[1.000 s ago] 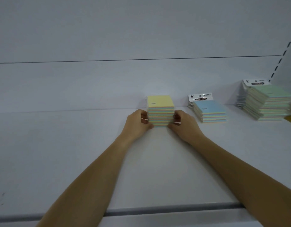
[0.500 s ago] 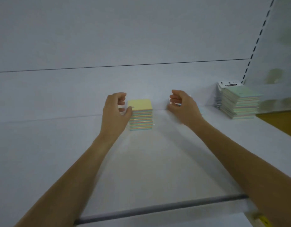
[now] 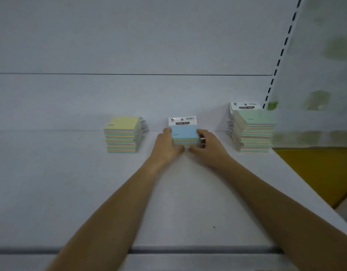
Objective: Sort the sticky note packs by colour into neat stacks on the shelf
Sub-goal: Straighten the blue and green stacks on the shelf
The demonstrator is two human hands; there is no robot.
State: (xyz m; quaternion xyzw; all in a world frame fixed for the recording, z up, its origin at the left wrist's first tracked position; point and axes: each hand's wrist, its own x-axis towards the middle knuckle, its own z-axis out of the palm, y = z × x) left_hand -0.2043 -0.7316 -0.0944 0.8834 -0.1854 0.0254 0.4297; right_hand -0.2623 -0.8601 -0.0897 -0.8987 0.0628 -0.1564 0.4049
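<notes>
1. The flat white metal shelf (image 3: pixel 71 192) has wide bare room on the left and near side; a grey front edge strip (image 3: pixel 32 251) runs along the near side.
2. The white back panel (image 3: pixel 129 36) meets a slotted upright (image 3: pixel 280 59) at far right.
3. The tall green-topped stack of sticky note packs (image 3: pixel 253 133) stands far right, by the shelf's right edge.
4. The yellow-topped stack (image 3: pixel 121 136) stands far left, apart from the others.
5. The blue-topped stack (image 3: pixel 183 133) sits between them, near the back panel.
6. The left hand (image 3: pixel 165 146) and right hand (image 3: pixel 209 147) grip its sides, fingers curled round it.
</notes>
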